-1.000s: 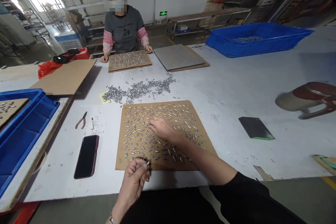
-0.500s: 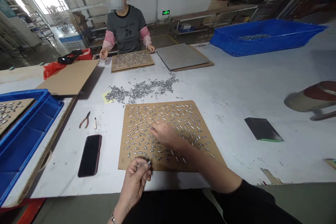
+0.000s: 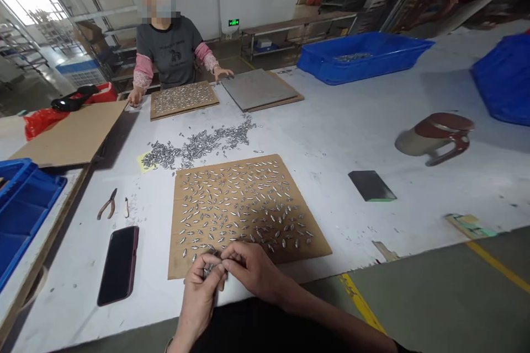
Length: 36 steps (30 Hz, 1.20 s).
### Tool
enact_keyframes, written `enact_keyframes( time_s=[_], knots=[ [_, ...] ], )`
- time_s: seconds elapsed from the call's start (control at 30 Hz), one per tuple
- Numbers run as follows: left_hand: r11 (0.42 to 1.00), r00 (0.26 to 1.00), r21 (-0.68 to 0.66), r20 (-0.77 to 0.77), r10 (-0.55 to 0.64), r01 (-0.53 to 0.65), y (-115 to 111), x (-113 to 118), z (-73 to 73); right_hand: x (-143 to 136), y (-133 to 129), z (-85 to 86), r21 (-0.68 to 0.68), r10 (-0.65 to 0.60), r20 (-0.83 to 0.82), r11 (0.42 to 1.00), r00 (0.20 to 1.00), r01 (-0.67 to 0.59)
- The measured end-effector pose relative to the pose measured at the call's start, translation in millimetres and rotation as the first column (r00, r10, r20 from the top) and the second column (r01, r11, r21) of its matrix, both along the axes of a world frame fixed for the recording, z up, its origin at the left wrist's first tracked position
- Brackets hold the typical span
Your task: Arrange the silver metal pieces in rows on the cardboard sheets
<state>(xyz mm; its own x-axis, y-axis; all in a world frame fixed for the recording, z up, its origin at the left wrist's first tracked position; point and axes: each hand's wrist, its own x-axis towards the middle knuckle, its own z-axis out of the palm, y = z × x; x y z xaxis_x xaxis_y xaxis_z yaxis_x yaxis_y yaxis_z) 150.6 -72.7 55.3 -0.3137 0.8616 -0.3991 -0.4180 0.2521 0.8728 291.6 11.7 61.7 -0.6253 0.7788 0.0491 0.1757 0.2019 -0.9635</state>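
Observation:
My left hand [image 3: 201, 289] and my right hand [image 3: 250, 267] meet over the near edge of a brown cardboard sheet [image 3: 314, 242]. Both pinch small silver metal pieces [image 3: 213, 262] between their fingertips, which touch each other. The cardboard is covered with several rows of the same small silver pieces [image 3: 240, 204]. A loose heap of these pieces [image 3: 199, 146] lies on the white table beyond the sheet.
A black phone [image 3: 118, 265] and small pliers [image 3: 106, 205] lie left of the sheet, with a blue bin [image 3: 25, 204] further left. A dark block [image 3: 371, 185] and a red-topped stool [image 3: 434, 135] are on the right. A person [image 3: 168, 52] sits opposite at another cardboard [image 3: 184, 99].
My right hand has drawn back from the middle of the sheet to the near edge and joined my left hand. The view has shifted to the right.

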Motion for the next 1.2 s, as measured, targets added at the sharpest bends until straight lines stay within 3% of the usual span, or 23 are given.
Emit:
enact_keyframes(
  time_s=[0.1, 0.2, 0.3, 0.4, 0.53, 0.8, 1.03, 1.2],
  knots=[
    [1.0, 0.999, -0.015, -0.047, -0.024, 0.023, -2.4, -1.3, -1.1, -1.0, 1.4, 2.5, -0.059, -0.018, 0.038, 0.998, 0.999, 0.02],
    [0.999, 0.999, -0.031, 0.031, 0.01, -0.009, -2.4, -1.6, 2.0, -1.7, 11.2, 5.0, -0.077, 0.033, 0.091, 0.997, 0.995, -0.026],
    [0.996, 0.978, -0.05, 0.192, 0.077, -0.068, -1.0, -3.0, 8.2, 2.2, 38.6, 9.1, 0.091, -0.028, 0.135, 0.996, 0.99, 0.016],
    [0.99, 0.946, -0.101, 0.3, 0.12, -0.093, -2.4, -8.0, 12.3, 10.7, 75.1, 17.6, 0.296, -0.153, 0.219, 0.952, 0.964, 0.084],
    [0.973, 0.917, -0.139, 0.333, 0.219, -0.182, -9.2, -22.5, 13.7, 13.3, 99.7, 26.5, 0.391, -0.173, 0.303, 0.92, 0.937, 0.043],
    [0.882, 0.828, -0.11, 0.307, 0.469, -0.458, -29.0, -64.8, 24.8, -25.4, 71.3, 15.6, 0.366, 0.011, 0.369, 0.918, 0.929, -0.156],
    [0.892, 0.831, -0.095, 0.332, 0.447, -0.442, -34.9, -66.3, 19.1, -47.5, 76.9, 9.7, 0.398, 0.032, 0.476, 0.883, 0.879, -0.248],
    [0.894, 0.825, -0.096, 0.351, 0.442, -0.438, -32.1, -64.2, 16.7, -61.4, 63.0, -6.9, 0.383, 0.057, 0.594, 0.857, 0.802, -0.345]
  ],
)
